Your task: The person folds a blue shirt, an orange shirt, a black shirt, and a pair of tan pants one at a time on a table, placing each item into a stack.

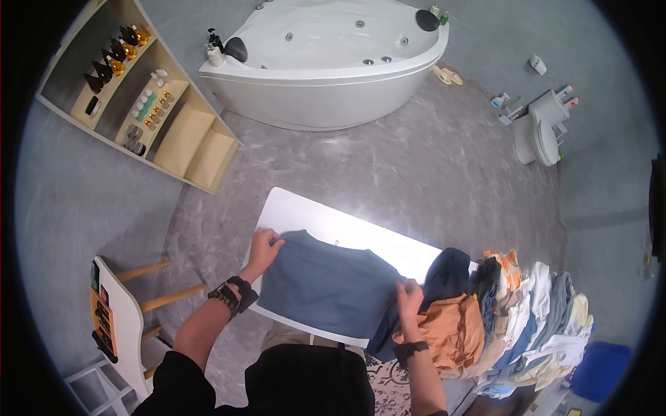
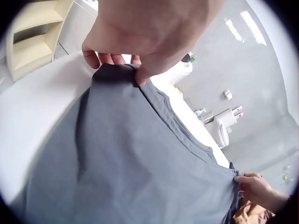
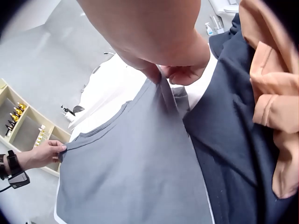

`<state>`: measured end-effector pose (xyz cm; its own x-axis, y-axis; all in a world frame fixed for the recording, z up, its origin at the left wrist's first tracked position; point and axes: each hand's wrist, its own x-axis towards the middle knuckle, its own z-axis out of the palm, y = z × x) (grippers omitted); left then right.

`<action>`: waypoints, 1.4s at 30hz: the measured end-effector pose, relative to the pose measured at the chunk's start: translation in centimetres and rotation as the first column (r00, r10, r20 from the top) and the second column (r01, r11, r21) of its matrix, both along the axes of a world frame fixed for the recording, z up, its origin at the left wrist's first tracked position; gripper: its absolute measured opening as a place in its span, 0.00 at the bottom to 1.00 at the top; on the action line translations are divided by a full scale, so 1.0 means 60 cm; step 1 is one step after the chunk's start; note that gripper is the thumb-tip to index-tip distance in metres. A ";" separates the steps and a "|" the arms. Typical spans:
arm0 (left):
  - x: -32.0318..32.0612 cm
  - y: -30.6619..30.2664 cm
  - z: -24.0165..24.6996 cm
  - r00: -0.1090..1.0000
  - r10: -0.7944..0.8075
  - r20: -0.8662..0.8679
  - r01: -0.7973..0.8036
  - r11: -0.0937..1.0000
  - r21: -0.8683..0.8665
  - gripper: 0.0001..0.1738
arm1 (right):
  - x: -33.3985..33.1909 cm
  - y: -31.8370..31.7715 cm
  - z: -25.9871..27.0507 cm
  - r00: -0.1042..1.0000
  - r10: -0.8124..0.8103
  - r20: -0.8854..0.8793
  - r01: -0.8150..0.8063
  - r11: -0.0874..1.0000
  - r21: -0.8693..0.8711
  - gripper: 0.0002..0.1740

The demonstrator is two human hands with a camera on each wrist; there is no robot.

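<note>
A blue-grey garment (image 1: 329, 284) with a wide neckline is spread over a white board (image 1: 298, 202). My left hand (image 1: 263, 251) pinches its upper left corner; in the left wrist view the thumb of that hand (image 2: 145, 42) lies on top of the cloth, the other fingers behind it. At the upper right corner my right hand (image 1: 410, 297) pinches the cloth between thumb and fingers, and the right wrist view shows a fold raised beneath this hand (image 3: 159, 42). The neckline runs between both hands, on the side away from my body.
Right of the garment lie dark blue cloth (image 1: 447, 274), an orange garment (image 1: 451, 329) and a long heap of clothes (image 1: 534, 319). A white chair (image 1: 125, 322) stands at left, a blue bin (image 1: 600, 371) at far right. Beyond are a shelf (image 1: 187, 139), bathtub (image 1: 319, 93) and toilet (image 1: 544, 142).
</note>
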<state>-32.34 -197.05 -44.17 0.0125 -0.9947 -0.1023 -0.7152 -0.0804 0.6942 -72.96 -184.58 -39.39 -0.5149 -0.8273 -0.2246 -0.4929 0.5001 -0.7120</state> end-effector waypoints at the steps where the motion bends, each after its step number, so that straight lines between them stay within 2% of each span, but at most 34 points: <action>1: -0.002 -0.002 0.013 1.000 0.009 0.004 -0.009 1.000 -0.002 0.10 | -0.001 -0.002 0.015 1.000 0.011 0.020 -0.010 0.998 -0.061 0.13; 3: -0.009 -0.005 0.037 0.999 -0.046 -0.011 0.044 0.992 -0.119 0.10 | -0.010 -0.003 0.021 0.995 0.002 0.104 0.009 0.995 -0.101 0.12; 4: -0.013 -0.010 0.044 0.999 -0.041 -0.009 0.039 0.992 -0.121 0.10 | -0.014 -0.008 0.020 0.990 -0.006 0.140 0.023 0.993 -0.114 0.13; 6: -0.020 -0.025 0.055 0.994 -0.044 -0.100 0.032 0.992 -0.119 0.10 | -0.019 -0.019 0.012 0.988 -0.007 0.152 0.028 0.991 -0.134 0.13; 8: -0.022 -0.039 0.046 0.991 -0.029 -0.132 0.020 0.998 -0.067 0.10 | -0.024 -0.031 -0.005 0.957 -0.083 0.277 0.138 0.973 -0.187 0.13; 10: -0.027 -0.047 0.040 0.986 -0.013 -0.164 0.011 1.000 -0.011 0.11 | -0.034 -0.037 -0.026 0.968 -0.049 0.245 0.093 0.981 -0.171 0.10; 12: -0.042 -0.044 0.041 0.992 0.087 -0.089 -0.100 0.983 -0.152 0.19 | -0.018 -0.055 -0.006 0.936 -0.166 0.310 0.207 0.973 -0.102 0.14; 13: -0.042 -0.037 0.037 0.992 0.087 -0.091 -0.100 0.984 -0.150 0.19 | -0.018 -0.048 -0.013 0.948 -0.150 0.281 0.176 0.982 -0.069 0.21; 15: -0.040 -0.003 0.022 0.993 0.116 0.026 -0.111 0.983 -0.149 0.28 | -0.020 -0.015 -0.045 0.967 -0.149 0.204 0.164 0.985 -0.058 0.21; 16: -0.034 0.028 0.013 0.993 0.118 0.024 -0.113 0.982 -0.148 0.28 | -0.012 0.004 -0.047 0.971 -0.148 0.185 0.157 0.987 -0.035 0.20; 17: -0.025 0.069 0.002 0.986 0.135 0.098 -0.121 0.984 -0.134 0.29 | -0.011 0.032 -0.066 0.984 -0.116 0.133 0.116 0.993 0.004 0.22; 18: -0.015 0.112 -0.006 0.974 0.152 0.171 -0.133 0.984 -0.117 0.30 | -0.002 0.087 -0.089 0.997 -0.017 0.079 0.013 0.998 0.054 0.24; 19: -0.005 0.144 -0.018 0.973 0.152 0.171 -0.133 0.984 -0.114 0.30 | 0.011 0.109 -0.089 0.999 -0.004 0.040 -0.001 0.993 0.118 0.26; 21: 0.010 0.197 -0.035 0.976 0.213 0.044 -0.218 0.953 0.211 0.29 | 0.032 0.137 -0.085 1.000 0.007 0.000 -0.007 0.982 0.191 0.27; 22: 0.007 0.208 -0.023 0.976 0.212 0.042 -0.216 0.953 0.214 0.29 | 0.040 0.143 -0.083 0.997 0.042 -0.072 -0.023 0.970 0.244 0.29; 24: 0.005 0.227 0.002 0.995 0.085 0.056 -0.099 0.934 0.343 0.26 | 0.056 0.150 -0.079 0.986 0.081 -0.143 -0.036 0.955 0.295 0.30; 26: 0.009 0.239 -0.011 0.996 0.056 0.072 -0.079 0.928 0.363 0.27 | 0.074 0.147 -0.061 0.991 -0.065 -0.120 0.108 0.909 0.402 0.31; 28: 0.016 0.247 -0.029 0.972 0.094 -0.214 0.018 0.882 0.471 0.24 | 0.072 0.158 -0.074 0.996 -0.055 -0.071 0.078 0.921 0.381 0.32; 29: 0.021 0.251 -0.045 0.971 0.097 -0.219 0.017 0.884 0.468 0.24 | 0.070 0.165 -0.080 0.999 -0.043 -0.021 0.048 0.930 0.364 0.33; 30: 0.026 0.255 -0.060 0.941 0.124 -0.314 0.038 0.885 0.463 0.23 | 0.069 0.173 -0.086 0.999 -0.039 -0.026 0.046 0.931 0.361 0.33; 31: 0.028 0.258 -0.067 0.902 0.149 -0.406 0.059 0.888 0.456 0.22 | 0.072 0.180 -0.088 0.993 0.010 -0.116 0.032 0.933 0.357 0.31; 32: 0.027 0.252 -0.045 0.900 0.148 -0.411 0.061 0.889 0.453 0.22 | 0.074 0.190 -0.096 0.977 0.056 -0.204 0.020 0.935 0.355 0.30; 33: 0.029 0.244 -0.023 0.879 0.196 -0.434 0.064 0.855 0.515 0.21 | 0.081 0.201 -0.105 0.964 0.025 -0.265 0.045 0.966 0.253 0.28; 34: 0.030 0.238 0.001 0.858 0.243 -0.453 0.073 0.815 0.575 0.20 | 0.086 0.207 -0.111 0.963 0.022 -0.270 0.049 0.967 0.251 0.28; 35: 0.030 0.240 0.010 0.857 0.238 -0.457 0.080 0.815 0.574 0.20 | 0.090 0.213 -0.114 0.975 -0.007 -0.221 0.054 0.977 0.206 0.27; 36: 0.032 0.241 0.019 0.785 0.355 -0.508 0.051 0.780 0.624 0.20 | 0.091 0.218 -0.117 0.985 -0.034 -0.171 0.062 0.985 0.160 0.26; 37: 0.035 0.242 0.026 0.699 0.466 -0.542 0.030 0.738 0.674 0.20 | 0.088 0.220 -0.123 0.978 -0.157 0.136 0.122 0.965 0.233 0.21; 38: 0.041 0.245 0.030 0.700 0.462 -0.545 0.036 0.739 0.673 0.20 | 0.093 0.216 -0.106 0.978 -0.161 0.133 0.128 0.964 0.231 0.21; 39: 0.049 0.247 0.036 0.695 0.468 -0.546 0.048 0.727 0.685 0.23 | 0.101 0.212 -0.090 0.901 -0.284 0.327 0.192 0.938 0.287 0.18; 40: 0.054 0.247 0.047 0.691 0.475 -0.546 0.059 0.715 0.697 0.26 | 0.106 0.212 -0.081 0.771 -0.397 0.498 0.237 0.905 0.354 0.16; 41: 0.059 0.249 0.060 0.691 0.474 -0.546 0.059 0.715 0.697 0.26 | 0.102 0.218 -0.083 0.713 -0.394 0.580 0.188 0.905 0.383 0.20; 42: 0.068 0.251 0.074 0.681 0.509 -0.526 0.049 0.685 0.727 0.27 | 0.105 0.224 -0.079 0.712 -0.392 0.582 0.186 0.905 0.382 0.20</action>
